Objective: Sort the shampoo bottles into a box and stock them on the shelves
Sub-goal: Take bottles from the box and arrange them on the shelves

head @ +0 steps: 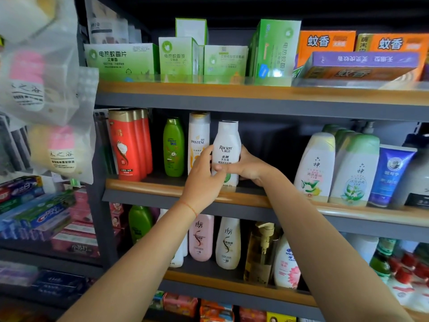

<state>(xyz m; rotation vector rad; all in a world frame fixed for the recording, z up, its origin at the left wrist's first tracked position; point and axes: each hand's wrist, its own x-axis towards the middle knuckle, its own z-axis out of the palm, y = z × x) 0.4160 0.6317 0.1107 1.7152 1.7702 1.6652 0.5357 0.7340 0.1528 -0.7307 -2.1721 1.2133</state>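
The person's left hand (201,180) and right hand (249,169) both curl around a white Raclen shampoo bottle (227,145), upright on the middle shelf (144,185), with a Pantene bottle (198,140) just left of the grip

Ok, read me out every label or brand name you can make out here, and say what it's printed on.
"Raclen": white bottle gripped by left hand and right hand.
"PANTENE": white and gold bottle.
"Rejoice": green bottle.
"蚊香": orange boxes.
"电热蚊香片": green box.
Small print, toothpaste boxes: too blurred.
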